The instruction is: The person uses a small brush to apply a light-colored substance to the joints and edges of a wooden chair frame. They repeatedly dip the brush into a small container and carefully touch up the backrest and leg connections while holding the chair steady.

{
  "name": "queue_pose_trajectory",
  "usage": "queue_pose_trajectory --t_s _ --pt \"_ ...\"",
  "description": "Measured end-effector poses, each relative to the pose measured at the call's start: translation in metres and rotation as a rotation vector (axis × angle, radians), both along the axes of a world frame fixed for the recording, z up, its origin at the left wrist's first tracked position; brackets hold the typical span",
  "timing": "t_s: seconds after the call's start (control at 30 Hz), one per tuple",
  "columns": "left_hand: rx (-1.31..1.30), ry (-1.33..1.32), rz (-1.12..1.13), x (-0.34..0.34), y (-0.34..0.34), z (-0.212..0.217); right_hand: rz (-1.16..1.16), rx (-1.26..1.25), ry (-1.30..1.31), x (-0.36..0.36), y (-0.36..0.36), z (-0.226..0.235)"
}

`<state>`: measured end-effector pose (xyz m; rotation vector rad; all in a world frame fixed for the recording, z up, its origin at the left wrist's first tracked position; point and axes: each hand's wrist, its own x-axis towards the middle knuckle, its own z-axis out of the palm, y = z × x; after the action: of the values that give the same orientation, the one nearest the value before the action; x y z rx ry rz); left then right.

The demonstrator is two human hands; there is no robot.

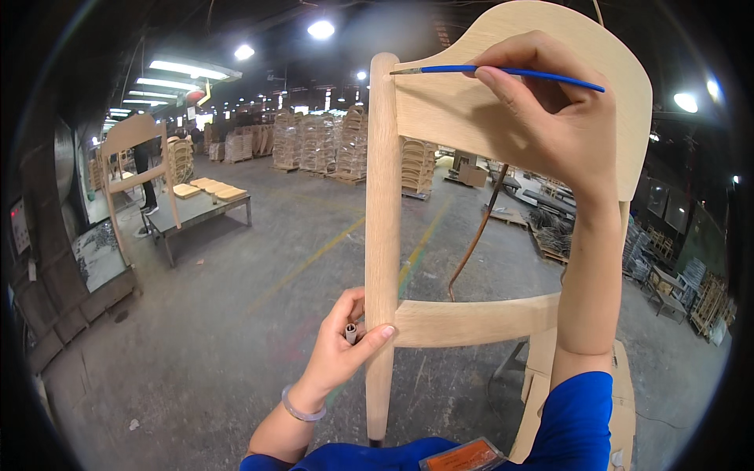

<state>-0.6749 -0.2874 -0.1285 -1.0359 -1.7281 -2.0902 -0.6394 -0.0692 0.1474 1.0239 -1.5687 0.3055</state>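
No word or number can be read clearly. Between five and six o'clock, an orange rectangular card in a clear plastic sleeve (463,456) bears dark print too small to make out. At nine o'clock, a grey, boxy control panel (20,228) shows small red-lit marks, likewise illegible.

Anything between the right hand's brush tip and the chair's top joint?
Nothing visible: the blue brush in the right hand has its tip right by the seam where the backrest meets the post.
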Motion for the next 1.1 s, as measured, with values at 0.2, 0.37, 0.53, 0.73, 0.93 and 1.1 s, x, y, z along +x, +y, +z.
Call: queue_pose_trajectory --t_s 0.2,0.37,0.53,0.73,0.93,1.1 --pt "-0.007 0.000 -0.005 0.008 0.010 0.000 0.092 -0.015 0.035 0.002 0.010 -0.001" --pt "-0.030 0.005 0.010 0.011 0.008 0.002 0.015 0.021 0.046 0.003 0.010 -0.001" --pt "0.000 0.022 -0.011 0.010 0.012 0.002 0.010 0.013 0.025 0.002 0.012 0.000" --pt "-0.017 0.017 0.006 0.013 0.011 0.003 0.101 0.034 0.144 -0.009 0.010 0.006" --pt "-0.042 0.034 0.040 0.016 0.009 0.005 0.060 0.044 0.141 -0.007 0.009 0.005" --pt "-0.041 0.021 0.034 0.017 0.006 0.004 0.073 0.056 0.171 -0.008 0.005 0.006"
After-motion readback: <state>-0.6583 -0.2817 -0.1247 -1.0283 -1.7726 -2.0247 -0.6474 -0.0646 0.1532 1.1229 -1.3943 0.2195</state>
